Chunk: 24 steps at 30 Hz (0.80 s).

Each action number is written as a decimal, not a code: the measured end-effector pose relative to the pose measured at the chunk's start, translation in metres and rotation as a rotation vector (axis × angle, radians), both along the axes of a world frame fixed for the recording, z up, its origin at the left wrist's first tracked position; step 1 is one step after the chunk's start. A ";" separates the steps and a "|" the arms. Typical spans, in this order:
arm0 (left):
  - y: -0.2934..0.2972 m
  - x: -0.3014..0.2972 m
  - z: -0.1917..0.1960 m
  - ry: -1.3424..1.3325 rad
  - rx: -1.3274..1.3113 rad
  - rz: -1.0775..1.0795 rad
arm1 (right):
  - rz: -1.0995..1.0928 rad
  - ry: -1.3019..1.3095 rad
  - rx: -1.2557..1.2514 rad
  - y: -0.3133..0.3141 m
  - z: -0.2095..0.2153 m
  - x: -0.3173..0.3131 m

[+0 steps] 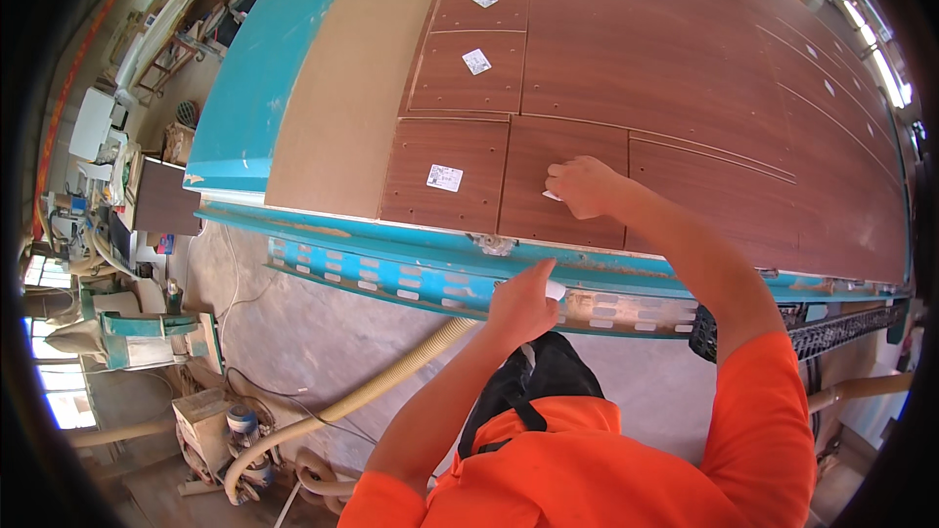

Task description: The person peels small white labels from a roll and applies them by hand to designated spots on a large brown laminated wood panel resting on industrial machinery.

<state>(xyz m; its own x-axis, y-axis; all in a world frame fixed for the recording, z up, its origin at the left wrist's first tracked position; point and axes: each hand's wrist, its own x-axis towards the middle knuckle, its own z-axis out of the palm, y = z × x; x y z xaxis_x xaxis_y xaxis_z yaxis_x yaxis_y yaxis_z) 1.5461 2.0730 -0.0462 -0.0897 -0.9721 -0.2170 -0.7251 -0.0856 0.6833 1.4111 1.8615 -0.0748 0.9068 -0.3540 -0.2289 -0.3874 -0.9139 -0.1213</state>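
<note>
My right hand (585, 188) is over a reddish-brown wood-grain panel (533, 152), its fingers curled in. A small piece of a white label (552, 197) shows beneath the fingertips, against the panel; the rest is covered by the hand. Closer to my body, my left hand (518, 311) is closed around a white roll (556, 289), of which only a rounded end shows. It is held just off the table's front edge. To the left of my right hand, a neighbouring cut panel (411, 196) bears a white printed label (445, 178).
Several more labelled, cut panels lie on the large teal machine table (235, 127), beside a bare tan board strip (328, 88). A slotted teal rail (391, 274) runs along the front. Below are a ribbed hose (391, 372), a motor unit (245, 440) and a black cable chain (831, 332).
</note>
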 end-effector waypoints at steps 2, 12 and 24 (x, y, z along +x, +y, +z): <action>-0.009 -0.005 -0.004 -0.023 -0.056 -0.030 | 0.065 0.028 -0.021 -0.002 -0.002 0.001; -0.072 -0.026 -0.011 -0.235 -0.039 -0.288 | 0.023 -0.223 0.146 -0.013 -0.007 -0.010; -0.094 -0.024 -0.019 -0.394 0.142 -0.340 | 0.000 -0.212 0.083 -0.029 -0.009 -0.002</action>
